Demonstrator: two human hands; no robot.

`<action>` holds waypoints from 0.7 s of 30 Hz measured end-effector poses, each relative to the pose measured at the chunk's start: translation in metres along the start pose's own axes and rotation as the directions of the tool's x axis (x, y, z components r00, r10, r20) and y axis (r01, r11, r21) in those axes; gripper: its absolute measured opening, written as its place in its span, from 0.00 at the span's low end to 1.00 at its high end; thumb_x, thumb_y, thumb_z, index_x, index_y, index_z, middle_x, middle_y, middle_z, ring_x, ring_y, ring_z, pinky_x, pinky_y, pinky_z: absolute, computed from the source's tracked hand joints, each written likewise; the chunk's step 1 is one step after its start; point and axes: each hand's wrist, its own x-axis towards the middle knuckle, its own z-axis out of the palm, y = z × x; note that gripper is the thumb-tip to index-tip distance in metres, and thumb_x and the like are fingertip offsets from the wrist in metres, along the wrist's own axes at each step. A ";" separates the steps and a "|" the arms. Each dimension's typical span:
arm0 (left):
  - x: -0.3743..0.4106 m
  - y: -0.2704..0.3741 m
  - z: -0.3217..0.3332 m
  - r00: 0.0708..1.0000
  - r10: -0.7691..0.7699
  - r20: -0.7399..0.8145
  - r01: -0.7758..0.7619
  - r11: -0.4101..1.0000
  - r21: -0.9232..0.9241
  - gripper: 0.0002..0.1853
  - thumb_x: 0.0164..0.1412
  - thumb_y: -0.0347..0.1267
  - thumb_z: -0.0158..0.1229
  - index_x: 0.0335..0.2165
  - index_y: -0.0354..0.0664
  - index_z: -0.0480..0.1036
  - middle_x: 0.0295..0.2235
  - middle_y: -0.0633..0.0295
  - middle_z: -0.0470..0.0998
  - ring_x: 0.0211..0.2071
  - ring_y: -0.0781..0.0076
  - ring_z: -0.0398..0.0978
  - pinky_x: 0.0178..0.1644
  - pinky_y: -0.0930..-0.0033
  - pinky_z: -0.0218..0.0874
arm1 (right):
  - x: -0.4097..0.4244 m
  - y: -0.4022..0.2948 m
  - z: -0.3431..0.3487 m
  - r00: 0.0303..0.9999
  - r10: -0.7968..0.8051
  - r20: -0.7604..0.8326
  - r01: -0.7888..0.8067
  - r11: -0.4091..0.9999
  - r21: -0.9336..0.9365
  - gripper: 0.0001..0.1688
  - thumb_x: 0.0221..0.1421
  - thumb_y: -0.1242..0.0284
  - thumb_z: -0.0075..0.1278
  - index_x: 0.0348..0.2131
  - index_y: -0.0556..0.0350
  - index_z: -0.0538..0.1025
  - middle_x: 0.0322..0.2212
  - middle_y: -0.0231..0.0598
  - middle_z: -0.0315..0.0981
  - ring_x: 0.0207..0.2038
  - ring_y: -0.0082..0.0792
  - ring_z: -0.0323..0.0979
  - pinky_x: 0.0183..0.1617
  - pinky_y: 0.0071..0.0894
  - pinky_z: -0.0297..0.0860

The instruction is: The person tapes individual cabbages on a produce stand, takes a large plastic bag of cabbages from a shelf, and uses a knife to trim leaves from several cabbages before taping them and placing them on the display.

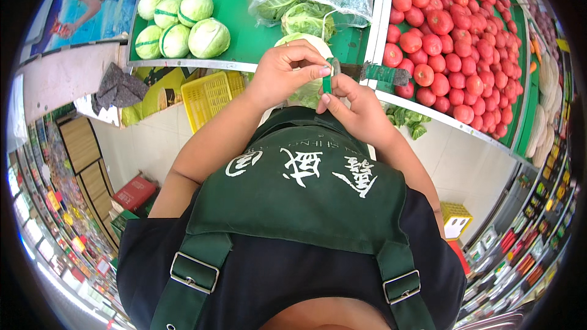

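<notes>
Between my two hands, at the counter's front edge, is a roll of green tape (327, 78). My left hand (289, 71) pinches the tape near its top with thumb and forefinger. My right hand (351, 103) holds the roll from the right, thumb and fingers at its lower part. Behind and below the hands is a pale green cabbage (305, 40), partly hidden by my left hand. Several cabbages (208, 38) sit at the left on the green display counter (247, 32), some with a green band around them. Leafy cabbages (308, 20) show at the mouth of a clear plastic bag.
Many tomatoes (431, 45) fill the right section, past a metal divider (377, 23). A strip wound with green tape (385, 74) lies across the front rail. Below the counter are a yellow crate (206, 96) and loose leaves (408, 119). A dark cloth (120, 87) hangs at the left.
</notes>
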 end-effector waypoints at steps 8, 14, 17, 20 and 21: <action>0.080 -0.032 -0.038 0.951 0.211 -0.226 -0.068 0.856 0.513 0.09 0.56 0.34 0.63 0.32 0.40 0.79 0.34 0.59 0.78 0.35 0.65 0.76 0.39 0.64 0.66 | -0.039 0.052 0.081 0.922 0.386 -0.013 -0.326 0.797 0.508 0.33 0.59 0.82 0.35 0.62 0.65 0.49 0.29 0.48 0.77 0.25 0.31 0.72 0.36 0.27 0.71; 0.058 -0.090 -0.052 0.681 -0.732 0.005 0.732 0.681 0.026 0.27 0.57 0.46 0.62 0.48 0.39 0.72 0.46 0.57 0.77 0.45 0.65 0.75 0.49 0.64 0.66 | 0.039 0.161 0.123 0.863 0.505 0.026 -0.243 0.368 0.897 0.19 0.63 0.74 0.44 0.53 0.61 0.68 0.41 0.48 0.76 0.29 0.35 0.75 0.34 0.36 0.74; 0.027 -0.099 -0.064 0.761 -0.608 0.228 0.649 0.703 -0.291 0.37 0.55 0.50 0.64 0.54 0.36 0.66 0.48 0.58 0.75 0.49 0.69 0.73 0.54 0.65 0.64 | 0.042 0.130 0.121 0.866 0.494 -0.077 -0.149 0.402 0.903 0.24 0.65 0.70 0.44 0.58 0.56 0.65 0.52 0.41 0.70 0.47 0.34 0.74 0.48 0.39 0.74; 0.006 -0.020 -0.072 0.888 -0.232 0.396 0.387 0.843 -0.373 0.52 0.46 0.55 0.70 0.60 0.37 0.59 0.52 0.56 0.71 0.53 0.63 0.70 0.59 0.61 0.61 | 0.040 0.077 0.094 0.979 0.120 -0.166 0.061 0.603 0.796 0.32 0.66 0.66 0.44 0.65 0.54 0.56 0.62 0.40 0.59 0.62 0.34 0.61 0.63 0.36 0.63; -0.006 -0.006 -0.073 0.883 -0.149 0.446 0.354 0.835 -0.422 0.54 0.45 0.54 0.71 0.62 0.37 0.56 0.53 0.55 0.70 0.54 0.64 0.69 0.59 0.62 0.59 | 0.043 0.072 0.089 0.992 -0.004 -0.123 0.093 0.677 0.730 0.34 0.66 0.66 0.45 0.66 0.54 0.54 0.63 0.41 0.57 0.63 0.36 0.59 0.64 0.37 0.61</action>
